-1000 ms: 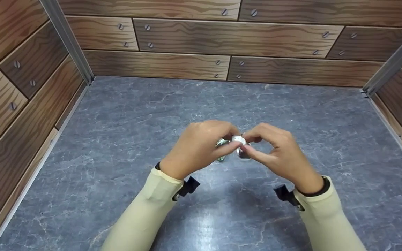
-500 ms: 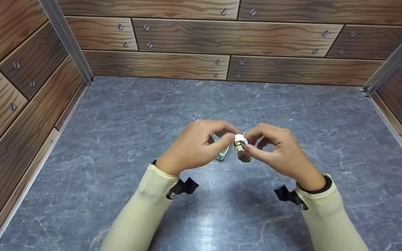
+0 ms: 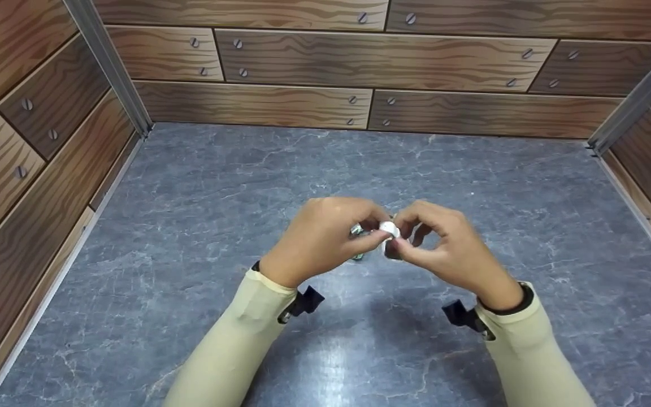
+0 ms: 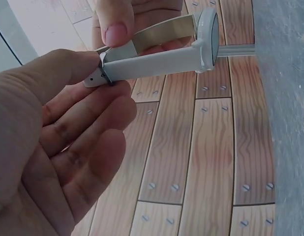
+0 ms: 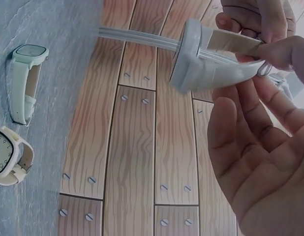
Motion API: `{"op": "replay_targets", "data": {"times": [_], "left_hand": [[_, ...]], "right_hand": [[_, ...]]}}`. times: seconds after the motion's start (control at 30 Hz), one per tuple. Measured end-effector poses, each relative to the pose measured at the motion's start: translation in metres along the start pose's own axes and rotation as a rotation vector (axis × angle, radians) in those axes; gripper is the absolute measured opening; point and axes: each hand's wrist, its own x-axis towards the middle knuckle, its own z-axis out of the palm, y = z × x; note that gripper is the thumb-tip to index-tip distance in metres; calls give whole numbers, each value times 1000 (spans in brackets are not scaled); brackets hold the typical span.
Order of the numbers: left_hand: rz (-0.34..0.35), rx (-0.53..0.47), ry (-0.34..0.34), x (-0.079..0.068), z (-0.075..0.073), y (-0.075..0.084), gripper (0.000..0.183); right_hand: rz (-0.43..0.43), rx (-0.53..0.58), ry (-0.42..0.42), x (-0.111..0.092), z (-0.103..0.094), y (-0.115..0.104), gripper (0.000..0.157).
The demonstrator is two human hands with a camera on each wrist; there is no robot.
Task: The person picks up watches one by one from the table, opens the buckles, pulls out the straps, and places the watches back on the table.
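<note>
Between my two hands is a wristwatch (image 4: 152,66) with a pale white strap closed into a loop and its case hanging below the fingers. My left hand (image 3: 322,240) pinches the strap's end by the buckle with thumb and fingertips, as the left wrist view shows. Opposite it, my right hand (image 3: 452,243) pinches the strap near the same buckle; its thumb and fingers show in the right wrist view. The fingers partly cover the buckle, so I cannot tell whether it is fastened. The dial faces away from the wrist cameras.
On the grey marbled tabletop (image 3: 235,186), a mint green watch (image 5: 25,88) lies beside a cream watch (image 5: 4,152) with a square case. In the head view my hands mostly hide them. Wood-patterned walls (image 3: 382,62) enclose the table's back and sides.
Half a second ago my left thumb was lifted off the white strap, baring the buckle area; now it presses there again. My right hand has kept its grip, hardly moving.
</note>
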Motion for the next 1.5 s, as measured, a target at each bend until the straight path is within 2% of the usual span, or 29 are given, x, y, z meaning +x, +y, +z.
{"op": "replay_targets", "data": {"times": [0.2, 0.27, 0.33, 0.5, 0.6, 0.73, 0.9, 0.93, 1.0, 1.1, 1.23, 1.33, 1.5], "left_hand": [[11, -130, 28, -1, 0, -1, 9], [9, -136, 26, -1, -1, -1, 9], [19, -86, 16, -2, -2, -2, 12], [92, 118, 0, -4, -1, -3, 15], [118, 164, 16, -5, 1, -4, 11], [105, 140, 35, -5, 1, -5, 11], [-4, -109, 10, -3, -1, -6, 9], [-27, -158, 4, -2, -2, -6, 9], [-63, -194, -11, -2, -2, -5, 10], [-62, -79, -39, -3, -3, -5, 15], [27, 108, -25, -4, 1, -4, 16], [74, 139, -11, -4, 3, -3, 14], [68, 132, -34, -3, 2, -3, 17]], "right_hand": [[-61, 33, 22, 2, -2, -1, 22], [-90, 17, 27, 2, -3, -1, 23], [-133, -54, 33, 2, -4, -1, 24], [-205, -329, 37, 1, -4, -3, 25], [-187, -384, 28, 0, -3, -4, 23], [-120, -306, 32, 0, -2, -5, 22], [-56, -106, 48, 0, -3, -8, 24], [-55, -80, 52, 0, -4, -9, 24], [-60, -73, 57, 0, -4, -10, 24], [-99, -154, 44, 0, -4, -10, 25], [-143, -292, 19, -2, -4, -11, 24], [-138, -332, 8, -3, -5, -12, 23], [-127, -362, 8, -3, -6, -10, 21]]}}
